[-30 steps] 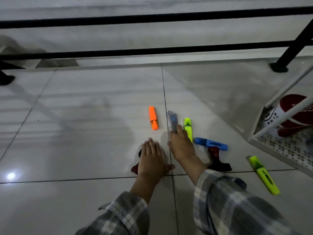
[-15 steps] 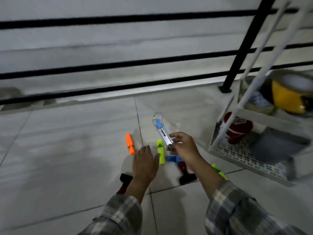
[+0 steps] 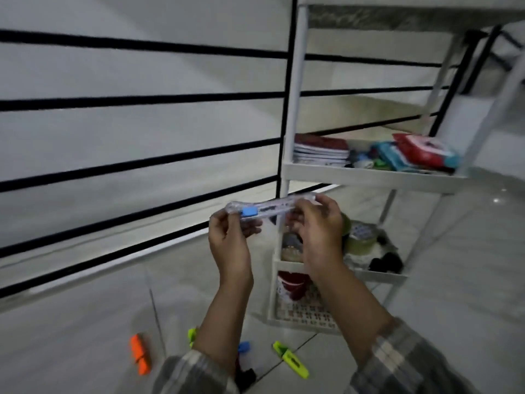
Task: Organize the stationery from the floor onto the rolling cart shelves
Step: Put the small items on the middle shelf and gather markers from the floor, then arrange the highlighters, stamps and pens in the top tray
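Observation:
Both hands hold a clear plastic utility cutter [image 3: 264, 208] with a blue slider, level in the air just left of the white rolling cart [image 3: 369, 174]. My left hand [image 3: 230, 240] grips its left end and my right hand [image 3: 318, 226] grips its right end. On the floor below lie an orange highlighter [image 3: 139, 357], a yellow-green highlighter [image 3: 291, 359], a second green one [image 3: 192, 335] partly behind my left arm, a blue item [image 3: 243, 346] and a dark item [image 3: 245, 376].
The cart's middle shelf carries stacked notebooks [image 3: 321, 150] and red and blue packets [image 3: 420, 150]. A lower shelf holds tape rolls [image 3: 360, 237] and dark things. The bottom basket [image 3: 306, 314] has a red object. A black railing [image 3: 142, 100] runs behind.
My right hand lifted the cutter from the floor up to cart height. My left hand left the floor and took the cutter's other end. The view swung up and right onto the cart.

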